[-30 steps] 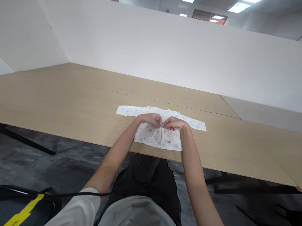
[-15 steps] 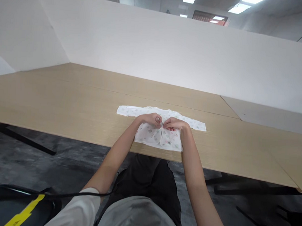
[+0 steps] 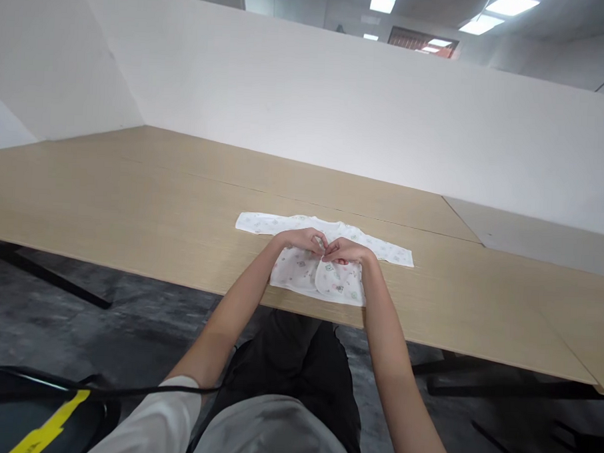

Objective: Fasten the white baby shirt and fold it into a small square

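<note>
In the head view, the shirt [image 3: 340,279] lies directly under both hands, its sleeves spread roughly along the desk's [image 3: 172,211] near edge and its hem just inside that edge. Neither hand is clearly nearer. The left hand [image 3: 307,240] and right hand [image 3: 348,250] meet mid-front, thumbs and forefingers nearly closed, pinching cloth at the front opening; fingers hide the exact grip.
</note>
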Tool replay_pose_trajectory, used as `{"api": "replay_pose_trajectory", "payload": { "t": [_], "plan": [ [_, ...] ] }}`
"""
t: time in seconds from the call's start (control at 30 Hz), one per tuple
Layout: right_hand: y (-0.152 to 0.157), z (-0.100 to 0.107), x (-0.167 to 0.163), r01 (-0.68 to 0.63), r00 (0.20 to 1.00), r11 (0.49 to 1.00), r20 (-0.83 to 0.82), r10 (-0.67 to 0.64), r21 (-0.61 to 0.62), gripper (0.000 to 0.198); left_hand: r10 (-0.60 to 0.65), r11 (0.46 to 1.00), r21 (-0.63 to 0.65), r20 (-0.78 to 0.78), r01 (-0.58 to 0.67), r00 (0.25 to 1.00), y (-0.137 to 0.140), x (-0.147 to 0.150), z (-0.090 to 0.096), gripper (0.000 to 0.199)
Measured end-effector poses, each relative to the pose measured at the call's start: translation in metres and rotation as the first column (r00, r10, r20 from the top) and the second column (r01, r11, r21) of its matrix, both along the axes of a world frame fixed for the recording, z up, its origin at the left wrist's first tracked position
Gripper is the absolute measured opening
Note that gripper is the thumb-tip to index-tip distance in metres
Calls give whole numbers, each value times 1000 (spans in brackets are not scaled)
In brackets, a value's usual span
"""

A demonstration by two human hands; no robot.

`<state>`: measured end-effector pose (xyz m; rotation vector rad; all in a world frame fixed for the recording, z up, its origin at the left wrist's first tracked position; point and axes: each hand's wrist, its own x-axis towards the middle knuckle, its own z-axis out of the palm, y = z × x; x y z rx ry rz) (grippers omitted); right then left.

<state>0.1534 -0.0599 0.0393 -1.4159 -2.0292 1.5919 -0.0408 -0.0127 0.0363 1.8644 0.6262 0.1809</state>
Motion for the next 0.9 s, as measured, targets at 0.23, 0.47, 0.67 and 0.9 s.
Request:
{"api": "replay_pose_trajectory", "payload": {
  "t": [0.23,0.47,0.67,0.9],
  "plan": [
    [3,-7,-2,8,1000,1000,17,-8,0,24,22,1000,0,-29,-22,999,1,4,-8,35],
    [2,-7,-6,78,997,997,13,-77,-24,19,15,991,131,-53,-8,998,0,1,-3,28],
    [3,-6,-4,97,994,994,53,-95,-40,17,11,983,182,-143,16,990,-2,-1,1,31],
    [0,0,-6,113,981,993,164,-107,-28,26,81,936,352,-252,14,964,-1,0,-2,43]
  ]
}}
